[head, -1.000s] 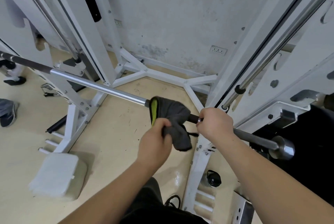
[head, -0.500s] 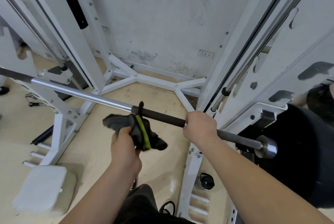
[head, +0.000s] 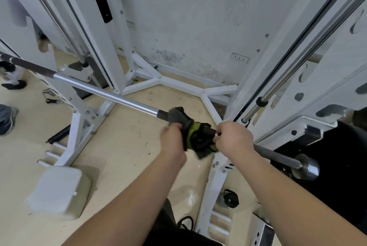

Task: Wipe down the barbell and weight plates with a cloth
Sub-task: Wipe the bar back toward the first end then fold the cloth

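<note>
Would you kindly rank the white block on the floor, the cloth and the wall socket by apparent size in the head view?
1. White block, largest.
2. Cloth, mid-sized, though bunched and partly hidden by the hands.
3. Wall socket, smallest, but farthest from the camera.

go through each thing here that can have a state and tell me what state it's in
Steel barbell: horizontal across the white rack, bare of plates on the visible stretch.
Grey and green cloth: wrapped around the bar's dark section.
Left hand: closed on the cloth.
Right hand: gripping the bar beside the cloth.
</note>
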A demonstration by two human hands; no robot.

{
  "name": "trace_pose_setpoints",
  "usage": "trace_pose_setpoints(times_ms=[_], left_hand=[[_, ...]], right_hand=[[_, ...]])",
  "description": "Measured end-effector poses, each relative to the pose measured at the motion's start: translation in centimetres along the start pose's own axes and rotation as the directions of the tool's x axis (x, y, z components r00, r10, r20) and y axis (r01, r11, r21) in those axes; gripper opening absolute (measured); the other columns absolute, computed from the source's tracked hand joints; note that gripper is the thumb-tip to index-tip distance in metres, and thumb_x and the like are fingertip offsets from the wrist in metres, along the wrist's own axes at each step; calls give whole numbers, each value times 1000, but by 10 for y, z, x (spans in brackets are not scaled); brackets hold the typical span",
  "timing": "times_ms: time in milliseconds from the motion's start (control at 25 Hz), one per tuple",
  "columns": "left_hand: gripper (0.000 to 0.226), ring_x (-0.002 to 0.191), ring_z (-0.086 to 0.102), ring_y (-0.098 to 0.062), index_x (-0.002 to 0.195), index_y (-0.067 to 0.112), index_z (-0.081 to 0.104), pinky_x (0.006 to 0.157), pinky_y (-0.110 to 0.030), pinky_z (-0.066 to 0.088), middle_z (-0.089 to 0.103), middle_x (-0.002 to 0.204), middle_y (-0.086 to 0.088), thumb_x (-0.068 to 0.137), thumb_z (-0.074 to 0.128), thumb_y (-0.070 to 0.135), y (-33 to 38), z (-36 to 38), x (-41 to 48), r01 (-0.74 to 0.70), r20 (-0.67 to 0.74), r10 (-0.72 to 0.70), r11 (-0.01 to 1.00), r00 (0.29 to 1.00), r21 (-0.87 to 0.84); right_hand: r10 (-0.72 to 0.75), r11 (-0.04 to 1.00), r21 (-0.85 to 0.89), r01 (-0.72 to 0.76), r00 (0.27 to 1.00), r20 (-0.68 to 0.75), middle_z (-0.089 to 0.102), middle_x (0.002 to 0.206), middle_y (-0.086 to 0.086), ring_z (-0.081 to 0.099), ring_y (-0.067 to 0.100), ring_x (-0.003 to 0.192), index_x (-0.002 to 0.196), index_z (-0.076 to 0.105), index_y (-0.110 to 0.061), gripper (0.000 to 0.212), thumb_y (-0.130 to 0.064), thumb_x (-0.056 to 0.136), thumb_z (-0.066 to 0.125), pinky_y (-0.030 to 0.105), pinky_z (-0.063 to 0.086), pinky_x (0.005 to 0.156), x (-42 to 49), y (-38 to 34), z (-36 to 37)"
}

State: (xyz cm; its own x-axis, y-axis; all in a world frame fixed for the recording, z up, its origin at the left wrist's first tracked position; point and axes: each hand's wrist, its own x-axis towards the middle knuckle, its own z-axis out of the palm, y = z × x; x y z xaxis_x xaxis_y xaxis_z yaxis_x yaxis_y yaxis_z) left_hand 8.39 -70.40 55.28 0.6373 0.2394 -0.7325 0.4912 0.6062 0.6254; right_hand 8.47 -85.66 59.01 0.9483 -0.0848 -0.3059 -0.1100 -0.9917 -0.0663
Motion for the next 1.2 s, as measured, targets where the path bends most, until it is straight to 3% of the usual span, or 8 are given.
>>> trace_pose_setpoints(times_ms=[160,360,520,600,840,960,1120,1200], left_hand=[[41,92,68,-21,122,21,48,82,-38,59,69,113,-9,93,66,43,27,-6,18,-172,-116,179,983,977,63],[26,83,60,-15,121,17,42,67,-33,52,62,109,-8,105,56,31,-3,8,5,-224,-81,256,933,963,282],[27,97,63,-23,120,13,48,85,-40,54,64,113,-9,103,57,32,53,-21,38,-286,-267,344,930,900,232],[24,97,63,-24,117,16,45,80,-35,50,60,103,-1,104,55,32,62,-21,34,-291,-289,347,931,892,219],[24,96,67,-23,119,12,51,78,-35,55,67,106,-6,104,58,29,-19,6,-29,-178,127,135,878,983,443],[21,96,70,-21,109,17,60,76,-33,56,71,101,-3,98,66,34,21,-8,-32,-390,152,361,811,920,436],[25,84,71,-18,107,32,56,71,-39,59,70,93,7,93,63,52,79,3,-38,-718,446,575,438,686,541],[27,86,71,-24,120,38,53,77,-42,58,71,99,7,97,56,51,60,15,-25,-745,688,405,-25,602,666]], right_hand=[[-8,1000,-6,8,998,-55,63,84,-2,57,19,75,99,71,-24,13,-21,95,59,26,37,56,1,-1,6],[10,1000,18,-9,997,-80,62,81,-3,59,19,75,98,72,-24,13,-22,93,60,26,40,58,0,-1,7],[8,1000,1,-8,998,-62,62,82,-3,59,19,76,98,71,-24,13,-22,93,59,27,42,60,0,-2,6],[14,1000,-4,-14,998,-67,62,80,-3,59,20,74,95,71,-24,13,-19,92,59,27,43,60,1,-4,6],[37,997,64,-32,997,-66,65,84,-4,61,23,82,91,72,-28,11,-24,91,62,30,46,66,-1,-1,4],[-36,981,185,52,996,-87,66,89,-4,63,23,90,93,73,-26,14,-30,98,60,35,52,70,-17,16,8],[-33,975,189,120,912,-410,60,86,-3,58,23,87,90,78,-17,15,-24,95,66,32,47,62,-49,64,17],[37,989,150,20,929,-368,54,80,-5,56,21,82,87,76,-17,18,-28,96,63,29,40,56,-60,87,20]])
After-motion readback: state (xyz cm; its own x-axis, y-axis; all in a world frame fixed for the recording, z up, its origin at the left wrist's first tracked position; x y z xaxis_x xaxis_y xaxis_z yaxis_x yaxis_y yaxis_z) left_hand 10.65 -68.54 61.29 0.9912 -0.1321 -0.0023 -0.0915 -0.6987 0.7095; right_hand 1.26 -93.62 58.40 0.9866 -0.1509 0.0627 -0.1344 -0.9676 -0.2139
